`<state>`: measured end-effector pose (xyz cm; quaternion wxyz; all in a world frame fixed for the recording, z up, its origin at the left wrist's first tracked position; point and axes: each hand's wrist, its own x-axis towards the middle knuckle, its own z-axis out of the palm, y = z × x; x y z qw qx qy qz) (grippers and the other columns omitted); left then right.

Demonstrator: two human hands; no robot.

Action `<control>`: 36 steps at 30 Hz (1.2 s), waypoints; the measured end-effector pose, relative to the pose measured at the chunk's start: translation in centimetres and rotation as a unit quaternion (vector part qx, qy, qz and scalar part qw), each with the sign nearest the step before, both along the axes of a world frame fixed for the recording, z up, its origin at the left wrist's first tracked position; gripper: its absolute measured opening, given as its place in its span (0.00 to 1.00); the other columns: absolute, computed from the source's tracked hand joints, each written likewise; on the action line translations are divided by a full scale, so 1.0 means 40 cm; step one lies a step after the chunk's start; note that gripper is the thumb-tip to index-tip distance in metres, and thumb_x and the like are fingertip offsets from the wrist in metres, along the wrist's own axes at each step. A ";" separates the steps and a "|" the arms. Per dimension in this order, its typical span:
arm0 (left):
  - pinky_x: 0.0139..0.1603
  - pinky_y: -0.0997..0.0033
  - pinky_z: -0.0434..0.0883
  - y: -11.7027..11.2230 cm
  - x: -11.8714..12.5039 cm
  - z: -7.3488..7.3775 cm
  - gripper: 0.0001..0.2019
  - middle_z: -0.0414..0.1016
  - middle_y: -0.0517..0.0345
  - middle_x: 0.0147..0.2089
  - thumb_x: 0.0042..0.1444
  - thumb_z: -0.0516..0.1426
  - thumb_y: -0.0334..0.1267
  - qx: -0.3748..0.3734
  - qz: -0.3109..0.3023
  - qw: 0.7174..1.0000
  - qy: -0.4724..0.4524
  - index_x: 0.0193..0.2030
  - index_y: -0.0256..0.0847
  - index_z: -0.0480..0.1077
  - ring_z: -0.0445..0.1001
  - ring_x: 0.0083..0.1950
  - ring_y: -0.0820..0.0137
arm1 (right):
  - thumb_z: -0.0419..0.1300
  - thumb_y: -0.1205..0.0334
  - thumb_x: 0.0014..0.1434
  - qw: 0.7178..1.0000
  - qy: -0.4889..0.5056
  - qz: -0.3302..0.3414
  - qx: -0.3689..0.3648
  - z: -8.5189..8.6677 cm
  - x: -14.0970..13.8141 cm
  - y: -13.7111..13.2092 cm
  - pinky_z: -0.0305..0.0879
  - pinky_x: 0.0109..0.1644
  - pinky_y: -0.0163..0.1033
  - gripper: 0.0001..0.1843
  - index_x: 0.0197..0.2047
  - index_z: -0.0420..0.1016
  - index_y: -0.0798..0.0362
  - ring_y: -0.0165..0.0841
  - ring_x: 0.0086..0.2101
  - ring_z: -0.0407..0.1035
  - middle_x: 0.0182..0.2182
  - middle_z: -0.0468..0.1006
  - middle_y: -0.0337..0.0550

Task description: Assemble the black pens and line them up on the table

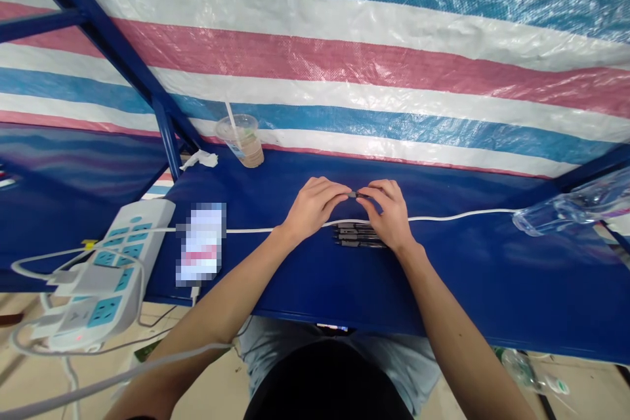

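Observation:
My left hand [314,205] and my right hand [392,215] meet above the blue table [305,282]. Between their fingertips is a slim black pen [353,195], held by both hands and mostly covered by the right fingers. Several black pens [353,235] lie side by side on the table, just below and partly behind my right hand. A white cable [445,217] runs across the table beneath both hands, close to the pens' upper edge.
A plastic cup with a straw [246,141] and a crumpled tissue [201,159] stand at the back left. Left of my arm lie a phone [201,246] with a blurred screen and a power strip [142,223] with tangled cords. A clear plastic bottle [556,213] lies at right.

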<state>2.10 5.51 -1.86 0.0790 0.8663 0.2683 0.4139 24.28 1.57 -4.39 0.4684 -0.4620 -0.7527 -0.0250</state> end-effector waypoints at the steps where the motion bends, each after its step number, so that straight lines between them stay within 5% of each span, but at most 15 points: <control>1: 0.50 0.62 0.71 -0.001 0.000 0.001 0.10 0.87 0.53 0.46 0.76 0.57 0.42 -0.003 0.002 1.000 0.003 0.52 0.42 0.79 0.81 0.45 0.66 | 0.61 0.59 0.74 1.000 -0.003 0.000 -0.004 0.001 0.000 -0.001 0.70 0.50 0.52 0.07 0.48 0.81 0.47 0.43 0.44 0.73 0.44 0.81 0.49; 36: 0.50 0.60 0.72 0.008 -0.008 -0.002 0.10 0.86 0.53 0.46 0.73 0.60 0.44 0.013 0.025 1.000 0.013 0.52 0.42 0.79 0.79 0.47 0.64 | 0.55 0.57 0.78 0.999 -0.030 0.015 -0.043 -0.002 0.002 -0.001 0.66 0.44 0.46 0.12 0.49 0.80 0.49 0.40 0.39 0.75 0.42 0.85 0.46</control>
